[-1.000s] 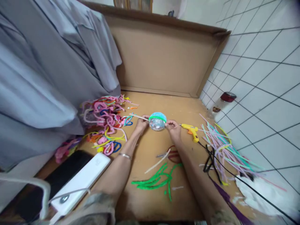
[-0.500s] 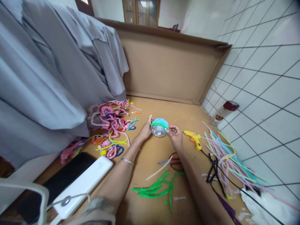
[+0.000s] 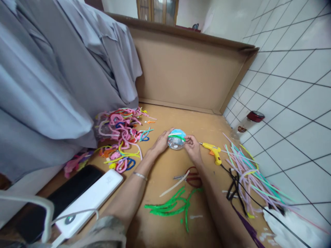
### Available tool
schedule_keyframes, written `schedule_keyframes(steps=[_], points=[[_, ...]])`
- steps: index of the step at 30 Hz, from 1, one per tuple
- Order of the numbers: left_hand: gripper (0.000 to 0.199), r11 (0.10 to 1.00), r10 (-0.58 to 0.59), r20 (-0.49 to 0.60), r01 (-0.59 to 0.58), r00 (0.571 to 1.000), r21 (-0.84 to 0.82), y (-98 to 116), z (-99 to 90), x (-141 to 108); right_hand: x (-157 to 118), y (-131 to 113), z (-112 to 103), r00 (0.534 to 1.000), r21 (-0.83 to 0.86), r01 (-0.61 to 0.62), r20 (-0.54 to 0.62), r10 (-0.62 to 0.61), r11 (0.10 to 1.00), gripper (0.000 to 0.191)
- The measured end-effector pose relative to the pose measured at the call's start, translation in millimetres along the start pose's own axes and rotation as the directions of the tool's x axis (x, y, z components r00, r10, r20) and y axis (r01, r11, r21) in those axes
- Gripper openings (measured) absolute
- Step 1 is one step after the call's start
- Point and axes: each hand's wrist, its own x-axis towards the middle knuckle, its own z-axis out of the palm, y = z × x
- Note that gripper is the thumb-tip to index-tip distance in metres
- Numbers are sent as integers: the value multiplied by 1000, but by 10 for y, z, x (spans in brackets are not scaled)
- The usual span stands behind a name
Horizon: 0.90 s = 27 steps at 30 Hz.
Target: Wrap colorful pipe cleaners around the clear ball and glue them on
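Observation:
A clear ball [image 3: 176, 142] with a blue-covered top and a green band round its middle is held between my two hands. My left hand [image 3: 162, 142] is closed against its left side. On the right side, my right hand [image 3: 191, 145] pinches at the band's edge. A pale pipe cleaner [image 3: 175, 134] lies across the blue part, just above the green band. Below my hands are red-handled scissors [image 3: 193, 177], partly covered by my right forearm, and another pale pipe cleaner [image 3: 174, 184]. Several green pipe cleaner pieces [image 3: 168, 208] lie nearer to me.
A yellow glue gun [image 3: 212, 151] lies right of my hand, its cord running past loose pipe cleaners [image 3: 250, 175]. Tangled coloured pipe cleaners [image 3: 119, 127] are heaped at left. A white power bank [image 3: 90, 203] lies front left; a red-lidded jar [image 3: 247, 124] stands by the tiles.
The pale pipe cleaner that stuck up by my left hand now lies across the ball's blue part. My right hand has shifted slightly up and closed more at the ball's edge.

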Motion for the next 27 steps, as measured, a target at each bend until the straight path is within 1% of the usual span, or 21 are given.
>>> schedule_keyframes(steps=[3,5,8,11,17,22,27], points=[[62,999,-16,13,15,1000,38,47,-20,1,-16,-179,-101,994,-101,-19,104,29,995,33],[63,997,-32,34,30,999,77,103,-34,2,-33,-300,-144,991,-233,29,134,3,972,38],[64,986,-87,68,77,994,147,220,-61,3,-69,-417,-134,990,-433,120,121,-74,893,44],[62,977,-121,82,104,989,185,335,-93,6,-99,-441,-70,989,-541,148,66,-134,828,43],[60,976,-136,96,116,986,182,443,-123,14,-117,-411,-17,987,-593,105,-35,-156,799,40],[59,962,-176,109,148,978,229,508,-135,26,-117,-396,-10,984,-621,101,-54,-170,777,39],[58,955,-206,107,176,973,240,551,-149,22,-114,-394,3,988,-641,62,-71,-139,765,38]])
